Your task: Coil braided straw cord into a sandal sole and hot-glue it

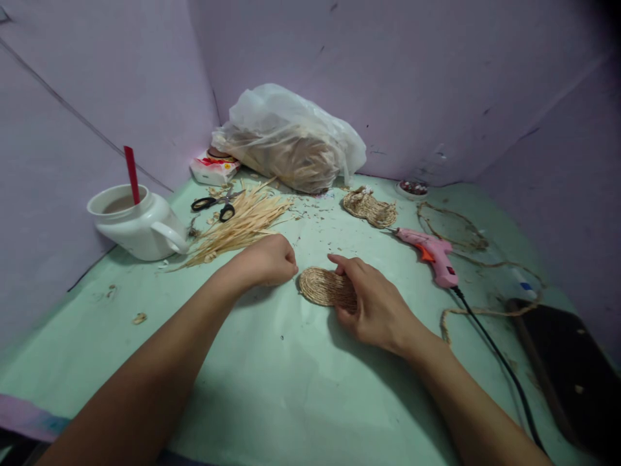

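Note:
A flat oval of coiled straw cord [321, 286], shaped like a small sole, lies at the middle of the table. My right hand [373, 304] grips its right end between thumb and fingers, hiding that end. Just left of the oval, my left hand [272, 260] is closed with its fingertips pressed together, apart from the oval. Anything inside those fingers is hidden or too small to make out. Beyond my right hand rests another woven straw piece [369, 207], like a small slipper, near the tip of a pink glue gun [434, 252].
Behind my left hand are dry straw strips [242, 223] and black-handled scissors [216, 204]. A white mug [150, 226] with a red stick stands left. A plastic bag [295, 142] sits at the back. Rope [485, 313], a black cable [504, 369] and a dark slab-like object [567, 369] lie right.

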The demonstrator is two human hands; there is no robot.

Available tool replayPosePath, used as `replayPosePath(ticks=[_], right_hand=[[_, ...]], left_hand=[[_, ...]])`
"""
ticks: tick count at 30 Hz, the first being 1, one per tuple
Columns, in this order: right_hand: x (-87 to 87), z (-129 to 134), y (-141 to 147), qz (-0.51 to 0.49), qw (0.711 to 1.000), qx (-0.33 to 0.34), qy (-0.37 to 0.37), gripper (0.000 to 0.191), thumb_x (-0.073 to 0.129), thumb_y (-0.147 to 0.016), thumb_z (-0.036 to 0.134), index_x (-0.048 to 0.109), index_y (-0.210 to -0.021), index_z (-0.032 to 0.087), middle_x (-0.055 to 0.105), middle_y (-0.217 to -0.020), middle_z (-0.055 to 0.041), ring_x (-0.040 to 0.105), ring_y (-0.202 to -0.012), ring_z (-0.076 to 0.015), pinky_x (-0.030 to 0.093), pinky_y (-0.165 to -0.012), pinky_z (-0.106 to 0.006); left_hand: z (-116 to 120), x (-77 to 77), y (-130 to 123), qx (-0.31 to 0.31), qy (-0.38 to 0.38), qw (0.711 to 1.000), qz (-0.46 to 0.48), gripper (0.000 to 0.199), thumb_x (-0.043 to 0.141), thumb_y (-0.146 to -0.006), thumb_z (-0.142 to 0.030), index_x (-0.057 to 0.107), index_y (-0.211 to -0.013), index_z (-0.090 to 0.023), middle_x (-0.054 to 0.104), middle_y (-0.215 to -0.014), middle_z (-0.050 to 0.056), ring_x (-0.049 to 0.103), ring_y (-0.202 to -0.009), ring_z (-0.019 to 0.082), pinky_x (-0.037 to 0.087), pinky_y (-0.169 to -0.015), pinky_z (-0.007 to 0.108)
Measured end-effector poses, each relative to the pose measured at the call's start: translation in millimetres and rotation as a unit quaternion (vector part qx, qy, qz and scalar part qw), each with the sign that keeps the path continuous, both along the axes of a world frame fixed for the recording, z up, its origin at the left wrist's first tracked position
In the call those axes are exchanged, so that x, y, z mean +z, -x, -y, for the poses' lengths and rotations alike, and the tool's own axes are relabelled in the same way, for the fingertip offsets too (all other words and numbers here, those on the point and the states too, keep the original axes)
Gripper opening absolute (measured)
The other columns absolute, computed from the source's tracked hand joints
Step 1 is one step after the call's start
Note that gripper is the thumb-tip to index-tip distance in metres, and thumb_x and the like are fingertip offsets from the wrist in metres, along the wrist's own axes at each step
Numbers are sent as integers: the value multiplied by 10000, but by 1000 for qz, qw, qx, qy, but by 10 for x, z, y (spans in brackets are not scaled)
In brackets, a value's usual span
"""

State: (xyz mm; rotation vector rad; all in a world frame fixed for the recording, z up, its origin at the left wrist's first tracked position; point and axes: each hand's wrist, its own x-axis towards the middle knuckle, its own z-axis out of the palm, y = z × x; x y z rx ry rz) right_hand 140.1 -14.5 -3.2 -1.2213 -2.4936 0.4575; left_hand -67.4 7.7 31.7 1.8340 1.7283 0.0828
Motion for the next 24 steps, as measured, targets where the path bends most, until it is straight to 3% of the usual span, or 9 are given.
replayPosePath(ticks=[2, 5, 8, 11, 14, 16, 20, 24], right_hand=[[8, 11, -8, 9, 999, -28, 18, 723, 539, -629, 161, 377, -1334, 166, 546, -1094, -113, 562, -889, -254, 469, -719, -386], [-3, -5, -53, -15, 998, -51, 45, 731, 603, -661, 204, 363, -1351, 208, 551, -1118, -94, 574, -899, -237, 465, -727, -373], [3, -62, -116, -69, 988, -96, 104, 682, 678, -658, 346, 462, -1291, 215, 598, -1049, -72, 597, -825, -219, 473, -700, -357], [42, -109, -152, -97, 966, -116, 210, 495, 643, -694, 429, 612, -1118, 177, 654, -889, -57, 603, -718, -206, 460, -627, -318], [72, -107, -142, -133, 938, -87, 309, 325, 589, -735, 426, 663, -902, 158, 639, -713, -20, 571, -642, -179, 411, -560, -271], [76, -88, -118, -167, 919, -86, 346, 268, 578, -731, 409, 638, -807, 159, 587, -638, 6, 515, -573, -145, 363, -510, -250], [93, -68, -96, -252, 880, -124, 382, 222, 625, -672, 377, 565, -712, 167, 507, -592, 36, 437, -530, -106, 313, -489, -229], [166, -86, -161, -399, 799, -148, 426, 293, 654, -638, 418, 485, -685, 182, 484, -599, 48, 442, -549, -95, 336, -535, -226]], left_hand=[[-33, 12, 41, 47, -42, 998, 27, 149, 544, -633, -224, 686, -654, -182, 610, -574, 6, 517, -551, 137, 359, -506, 246], [-92, 26, 152, 123, -91, 986, 60, 154, 571, -654, -281, 677, -644, -170, 608, -546, 8, 535, -540, 137, 379, -503, 240], [-141, 54, 330, 210, -138, 966, 66, 197, 573, -664, -325, 682, -669, -162, 623, -548, 13, 556, -528, 138, 408, -495, 232], [-187, 112, 558, 285, -209, 935, 16, 318, 457, -751, -341, 682, -890, -164, 687, -731, 40, 610, -645, 159, 443, -549, 234], [-291, 172, 775, 332, -247, 908, -56, 355, 424, -762, -298, 650, -1001, -163, 692, -958, 88, 626, -864, 222, 455, -664, 278], [-415, 190, 886, 343, -238, 903, -103, 329, 486, -714, -267, 655, -975, -160, 671, -1048, 130, 593, -990, 285, 443, -736, 327], [-684, 165, 1000, 350, -130, 914, -158, 328, 649, -564, -211, 666, -881, -127, 651, -1072, 238, 570, -1015, 407, 413, -775, 458], [-785, 126, 1005, 341, -71, 923, -163, 309, 680, -493, -139, 667, -802, -132, 677, -1013, 244, 580, -981, 440, 394, -776, 537]])
